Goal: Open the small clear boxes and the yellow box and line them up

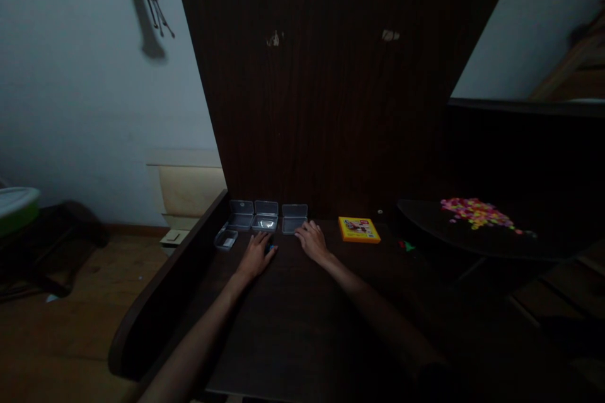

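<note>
Three clear plastic boxes with raised lids stand in a row at the back of the dark desk: a left box [240,220], a middle box [265,221] and a right box [293,224]. My left hand [255,257] lies palm down in front of the middle box, fingers and thumb apart. A small blue thing [270,247] shows between its thumb and forefinger; its kind is unclear and it does not look gripped. My right hand [312,242] is open, its fingertips at the right box's front right corner. A small clear container [226,240] sits in front of the left box.
A yellow box [359,230] lies right of my hands. Small red and green pieces [406,245] are beyond it. A pile of colourful small pieces [477,213] rests on a dark rounded shelf [425,227]. A raised side panel [174,283] edges the desk on the left.
</note>
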The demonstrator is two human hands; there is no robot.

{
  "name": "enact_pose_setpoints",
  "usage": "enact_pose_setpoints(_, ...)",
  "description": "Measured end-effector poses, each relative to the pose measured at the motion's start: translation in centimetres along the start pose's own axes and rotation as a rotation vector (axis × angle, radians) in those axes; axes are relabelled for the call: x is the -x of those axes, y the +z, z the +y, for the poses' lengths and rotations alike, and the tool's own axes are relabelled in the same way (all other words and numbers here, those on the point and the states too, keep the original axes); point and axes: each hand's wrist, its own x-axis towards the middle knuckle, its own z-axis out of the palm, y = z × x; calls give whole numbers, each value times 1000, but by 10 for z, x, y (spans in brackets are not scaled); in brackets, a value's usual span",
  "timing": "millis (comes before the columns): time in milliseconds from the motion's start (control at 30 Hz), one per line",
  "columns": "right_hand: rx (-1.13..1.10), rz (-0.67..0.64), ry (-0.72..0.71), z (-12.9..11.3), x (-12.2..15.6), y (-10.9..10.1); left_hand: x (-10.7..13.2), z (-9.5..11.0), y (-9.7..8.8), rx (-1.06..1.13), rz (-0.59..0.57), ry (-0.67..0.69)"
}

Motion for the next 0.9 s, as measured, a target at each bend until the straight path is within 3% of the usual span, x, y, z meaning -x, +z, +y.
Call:
enact_pose_setpoints(233, -66, 6, 1, -3, -12, 11, -3, -3, 2, 125, 127, 84)
enact_pose_setpoints(533, -99, 70, 17, -1, -10, 7, 0, 1, -6, 130, 134, 122)
enact_pose_setpoints(767, -90, 172, 56, 50, -4, -38, 2, 1, -4, 170, 174, 76)
enact_pose_setpoints(900, -43, -13, 61, 94, 2, -74, 5, 7, -8, 159, 197, 77)
